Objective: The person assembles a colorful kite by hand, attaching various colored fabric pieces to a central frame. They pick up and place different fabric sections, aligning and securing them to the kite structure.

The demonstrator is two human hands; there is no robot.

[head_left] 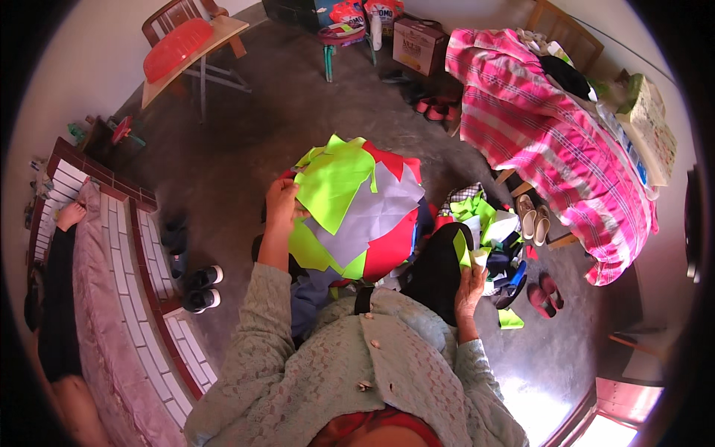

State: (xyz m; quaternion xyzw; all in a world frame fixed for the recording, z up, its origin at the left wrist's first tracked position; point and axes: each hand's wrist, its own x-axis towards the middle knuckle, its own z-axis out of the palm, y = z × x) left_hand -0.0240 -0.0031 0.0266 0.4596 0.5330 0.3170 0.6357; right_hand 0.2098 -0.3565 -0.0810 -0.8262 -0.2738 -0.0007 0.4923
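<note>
A round spread of overlapping red, grey and neon green cloth pieces (380, 212) lies in front of my lap; what supports it is hidden. At its left edge, my left hand (280, 212) pinches a large neon green cloth piece (339, 182) that lies over the others. My right hand (471, 288) is lower, beside my dark-clothed right knee (436, 272). Its fingers are closed on small green and whitish cloth scraps (463, 249). Just beyond that hand, a heap of green, white and dark scraps (488, 216) sits on the floor.
A bed with a pink plaid cover (536, 156) stands at the right, with shoes (532, 220) beside it. At left, a person's dark-clothed limb (63, 298) rests on a tiled platform (134, 298). Black shoes (201, 289) lie nearby. A red basin (179, 51) tops a far table.
</note>
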